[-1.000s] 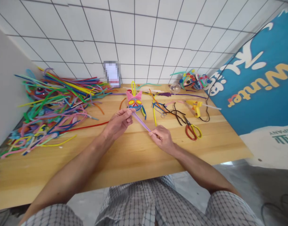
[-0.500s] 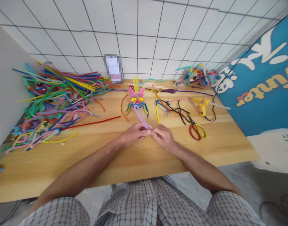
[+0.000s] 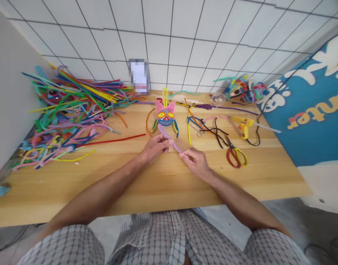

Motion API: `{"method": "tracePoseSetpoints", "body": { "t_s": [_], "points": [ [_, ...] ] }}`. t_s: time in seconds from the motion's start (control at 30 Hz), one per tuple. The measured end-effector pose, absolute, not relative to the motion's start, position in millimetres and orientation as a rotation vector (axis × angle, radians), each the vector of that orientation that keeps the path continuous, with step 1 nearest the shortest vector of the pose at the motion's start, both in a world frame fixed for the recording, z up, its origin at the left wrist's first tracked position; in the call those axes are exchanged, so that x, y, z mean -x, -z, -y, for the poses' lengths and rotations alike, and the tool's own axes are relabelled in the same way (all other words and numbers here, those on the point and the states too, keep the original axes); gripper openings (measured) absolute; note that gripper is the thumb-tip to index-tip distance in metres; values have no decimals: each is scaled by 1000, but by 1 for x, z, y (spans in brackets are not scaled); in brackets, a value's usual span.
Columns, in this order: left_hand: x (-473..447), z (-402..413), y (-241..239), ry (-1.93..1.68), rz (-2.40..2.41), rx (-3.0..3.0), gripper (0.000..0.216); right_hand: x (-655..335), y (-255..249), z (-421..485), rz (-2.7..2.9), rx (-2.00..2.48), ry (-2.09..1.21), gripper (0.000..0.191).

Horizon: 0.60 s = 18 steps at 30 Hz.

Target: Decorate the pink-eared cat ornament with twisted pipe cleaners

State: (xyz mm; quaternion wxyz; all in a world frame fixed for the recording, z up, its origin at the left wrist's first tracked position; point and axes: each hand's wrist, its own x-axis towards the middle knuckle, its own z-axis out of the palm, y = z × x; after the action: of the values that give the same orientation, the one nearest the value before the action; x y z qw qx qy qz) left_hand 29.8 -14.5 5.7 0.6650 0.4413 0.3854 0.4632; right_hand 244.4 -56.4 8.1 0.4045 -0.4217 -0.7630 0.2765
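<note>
A purple pipe cleaner (image 3: 176, 147), folded double with a loop at its far end, stretches between my two hands above the table. My left hand (image 3: 159, 144) pinches it near the loop. At the other end, the fingers of my right hand (image 3: 195, 160) are closed on it. Just beyond the loop lies a cat-faced figure (image 3: 166, 118) with pink ears, yellow-ringed eyes, a yellow hanging loop on top and blue, green and yellow strips at its sides.
Piled pipe cleaners (image 3: 83, 106) fill the left of the wooden table (image 3: 146, 191). To the right lie scissors (image 3: 234, 156), a yellow glue gun (image 3: 244, 127) and black pipe cleaners (image 3: 217, 131). A phone (image 3: 138, 76) leans on the tiled wall; decorated figures (image 3: 240, 89) sit at back right.
My left hand has slid up the purple pipe cleaner toward its loop. My hands are now farther apart, with the strand straight between them. The whole view has shifted slightly.
</note>
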Motion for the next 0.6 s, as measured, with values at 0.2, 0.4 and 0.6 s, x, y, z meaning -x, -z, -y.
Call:
{"method": "tracePoseSetpoints", "body": {
  "t_s": [0.2,0.4,0.6],
  "points": [
    [-37,26,-14,-851,-883,-1094,34,-242,-8,56,1971,1060,-629,31],
    [-40,27,-12,-977,-916,-1120,30,-242,-12,57,1962,1048,-649,30],
    [-42,26,-6,-1083,-975,-1133,31,-241,-12,56,1993,1071,-563,30]
  ]
}}
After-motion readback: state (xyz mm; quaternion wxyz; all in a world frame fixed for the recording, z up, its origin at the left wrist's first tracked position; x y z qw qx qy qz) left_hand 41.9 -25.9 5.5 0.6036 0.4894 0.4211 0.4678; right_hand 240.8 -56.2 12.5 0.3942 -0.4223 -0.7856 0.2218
